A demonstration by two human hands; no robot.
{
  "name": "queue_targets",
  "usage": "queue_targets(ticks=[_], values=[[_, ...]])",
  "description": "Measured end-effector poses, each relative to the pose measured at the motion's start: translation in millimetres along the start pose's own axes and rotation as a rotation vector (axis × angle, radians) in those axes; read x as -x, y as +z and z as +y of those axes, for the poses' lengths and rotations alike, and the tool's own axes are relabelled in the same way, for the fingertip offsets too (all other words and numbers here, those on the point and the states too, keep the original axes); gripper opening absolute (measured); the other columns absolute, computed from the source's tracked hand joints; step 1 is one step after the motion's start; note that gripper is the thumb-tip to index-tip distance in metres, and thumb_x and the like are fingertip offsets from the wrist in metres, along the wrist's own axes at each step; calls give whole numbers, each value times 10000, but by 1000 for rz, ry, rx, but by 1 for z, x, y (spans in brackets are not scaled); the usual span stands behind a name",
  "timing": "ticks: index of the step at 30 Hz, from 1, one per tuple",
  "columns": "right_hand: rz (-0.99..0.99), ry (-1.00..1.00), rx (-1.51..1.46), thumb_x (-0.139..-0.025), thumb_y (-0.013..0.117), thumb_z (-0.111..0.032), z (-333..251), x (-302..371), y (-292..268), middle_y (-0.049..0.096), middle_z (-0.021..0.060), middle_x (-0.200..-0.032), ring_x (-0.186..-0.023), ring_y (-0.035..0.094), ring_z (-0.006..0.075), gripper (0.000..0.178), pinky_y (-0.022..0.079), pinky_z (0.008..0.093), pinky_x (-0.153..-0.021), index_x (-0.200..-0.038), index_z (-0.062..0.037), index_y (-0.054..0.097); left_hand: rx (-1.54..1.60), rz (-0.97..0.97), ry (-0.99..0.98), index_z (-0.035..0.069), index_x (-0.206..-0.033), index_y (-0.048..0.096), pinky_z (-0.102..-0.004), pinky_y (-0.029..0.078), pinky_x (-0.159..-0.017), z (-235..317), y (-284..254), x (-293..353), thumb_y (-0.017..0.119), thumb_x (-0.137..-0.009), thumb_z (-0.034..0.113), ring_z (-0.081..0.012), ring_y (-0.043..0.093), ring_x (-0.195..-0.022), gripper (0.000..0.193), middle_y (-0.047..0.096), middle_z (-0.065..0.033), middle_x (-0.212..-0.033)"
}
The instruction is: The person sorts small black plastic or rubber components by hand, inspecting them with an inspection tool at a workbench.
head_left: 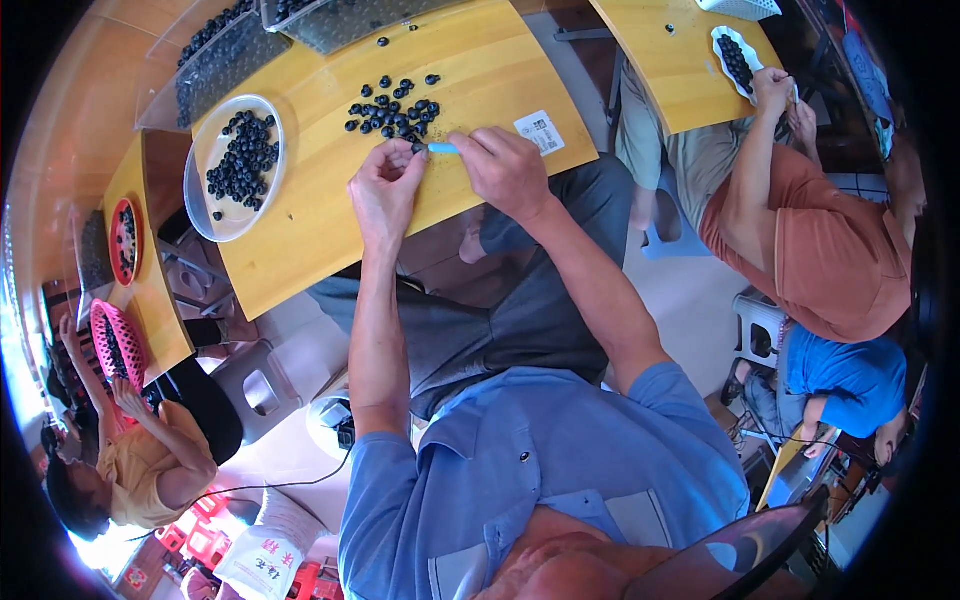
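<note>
My left hand is closed, pinching a small black round piece between thumb and fingertips above the near edge of the yellow wooden table. In my closed right hand is a slim tool with a light blue handle. Its tip meets the black piece, too small to make out. Just beyond my fingers lies a loose pile of similar black round pieces, some with a little knob. Dark crumbs are scattered beside the tool.
Left of the pile stands a round translucent tub with more black pieces. Clear bins of them line the far edge. A white label card lies at right. Co-workers sit on both sides, one by a pink basket, another at a white dish.
</note>
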State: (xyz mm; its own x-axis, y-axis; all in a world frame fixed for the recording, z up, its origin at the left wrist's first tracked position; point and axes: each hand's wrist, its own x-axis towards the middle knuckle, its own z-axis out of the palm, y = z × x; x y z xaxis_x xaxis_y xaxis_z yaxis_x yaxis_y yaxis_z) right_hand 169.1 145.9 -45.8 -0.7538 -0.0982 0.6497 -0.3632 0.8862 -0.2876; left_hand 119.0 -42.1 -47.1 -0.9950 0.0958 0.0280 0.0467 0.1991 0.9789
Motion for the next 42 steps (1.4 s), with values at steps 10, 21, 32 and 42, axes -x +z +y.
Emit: queue_targets(ticks=[10,21,32,42], values=[[-27,99,32,-838,697,-52,1,-1,5,635,58,-837,-777,690,235,247,570,376,-666,-1082,-51,739,180,-61,59,-30,-1102,753,-232,573,-799,-6,-6,3,834,-914,19,-74,697,-862,211,764,-27,-961],[34,96,34,-830,692,-21,1,1,0,651,62,-848,-799,704,252,267,580,390,-673,-1090,-59,738,-93,453,283,0,-1111,765,-266,584,-820,11,-110,-23,800,-951,36,-106,710,-873,168,764,-40,-978],[58,92,38,-816,706,-27,-1,-2,8,642,65,-848,-807,688,253,291,573,387,-681,-1105,-56,732,-521,44,361,27,-1057,796,-342,570,-701,12,-85,-27,792,-927,126,-207,703,-758,164,744,-141,-909],[29,111,36,-824,724,-38,1,2,7,639,67,-858,-813,677,256,283,568,394,-703,-1107,-48,721,-641,-41,373,41,-1098,788,-418,552,-758,12,-22,-14,792,-924,142,-317,684,-810,202,676,-140,-856]])
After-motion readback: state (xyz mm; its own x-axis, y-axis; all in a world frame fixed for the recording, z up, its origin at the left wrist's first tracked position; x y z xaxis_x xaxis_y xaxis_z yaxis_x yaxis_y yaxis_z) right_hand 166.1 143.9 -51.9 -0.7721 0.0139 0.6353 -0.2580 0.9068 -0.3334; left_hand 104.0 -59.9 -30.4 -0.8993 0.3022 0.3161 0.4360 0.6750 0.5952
